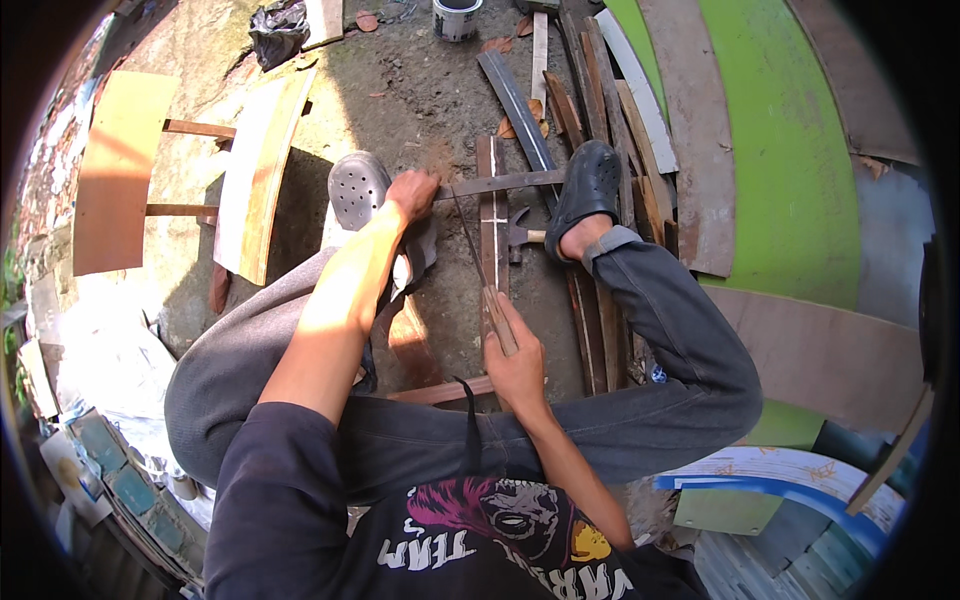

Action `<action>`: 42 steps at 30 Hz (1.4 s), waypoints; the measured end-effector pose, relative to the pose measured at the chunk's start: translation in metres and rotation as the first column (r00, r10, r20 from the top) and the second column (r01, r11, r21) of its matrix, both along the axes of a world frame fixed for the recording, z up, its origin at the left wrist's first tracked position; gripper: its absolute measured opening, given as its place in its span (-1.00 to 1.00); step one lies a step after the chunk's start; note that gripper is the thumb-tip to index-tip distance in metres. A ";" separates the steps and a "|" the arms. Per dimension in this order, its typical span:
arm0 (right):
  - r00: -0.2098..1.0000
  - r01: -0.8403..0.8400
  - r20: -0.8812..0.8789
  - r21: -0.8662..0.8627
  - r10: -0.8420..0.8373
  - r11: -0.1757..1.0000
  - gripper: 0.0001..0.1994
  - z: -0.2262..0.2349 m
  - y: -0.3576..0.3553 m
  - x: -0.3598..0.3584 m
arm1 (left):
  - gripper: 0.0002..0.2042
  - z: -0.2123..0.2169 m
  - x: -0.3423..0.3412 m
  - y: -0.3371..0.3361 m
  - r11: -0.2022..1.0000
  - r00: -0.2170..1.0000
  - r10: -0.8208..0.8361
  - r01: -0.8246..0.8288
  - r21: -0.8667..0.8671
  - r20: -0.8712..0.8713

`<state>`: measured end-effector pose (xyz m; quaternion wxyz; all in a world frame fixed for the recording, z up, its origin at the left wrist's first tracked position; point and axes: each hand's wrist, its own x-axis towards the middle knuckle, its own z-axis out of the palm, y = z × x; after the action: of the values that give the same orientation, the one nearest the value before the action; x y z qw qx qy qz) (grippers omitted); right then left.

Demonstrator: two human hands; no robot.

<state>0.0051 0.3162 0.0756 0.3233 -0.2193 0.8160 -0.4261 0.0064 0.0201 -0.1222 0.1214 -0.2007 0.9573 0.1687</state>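
Note:
My left hand (413,193) grips the left end of a narrow wooden strip (510,183) lying crosswise between my feet. My right hand (517,355) is closed around the wooden handle of a handsaw (470,240). Its thin blade, seen nearly edge-on, slants up and left to the strip, close to my left hand. Whether the teeth are in the wood cannot be made out. My right foot, in a dark clog (592,190), meets the strip's right end. Underneath the strip runs a longer board (488,160) with a pale line down its length.
A hammer (518,234) lies between that board and my right foot. Wooden offcuts (640,140) and a dark bar (520,105) are at the right. Curved panels joined by rails (125,170) stand left. A tin can (457,18) and black plastic bag (278,32) sit far off.

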 end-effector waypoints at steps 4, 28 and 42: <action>0.994 0.021 0.110 0.008 -0.022 1.000 -0.45 -0.005 -0.004 0.008 | -0.76 0.008 -0.008 0.004 1.000 1.000 0.016 -0.016 -0.020 0.017; 0.997 -0.054 0.064 0.040 0.052 0.998 -0.43 0.003 -0.009 -0.011 | -0.74 0.010 -0.004 -0.001 0.999 1.000 0.000 -0.001 0.046 0.019; 0.996 -0.052 0.068 0.037 0.049 0.998 -0.44 0.004 -0.011 -0.014 | -0.73 -0.005 0.002 0.001 0.999 0.998 -0.037 0.035 0.027 0.054</action>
<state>-0.0086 0.3049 0.0796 0.3652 -0.2193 0.8070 -0.4091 0.0086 0.0214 -0.1271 0.1532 -0.1864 0.9548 0.1736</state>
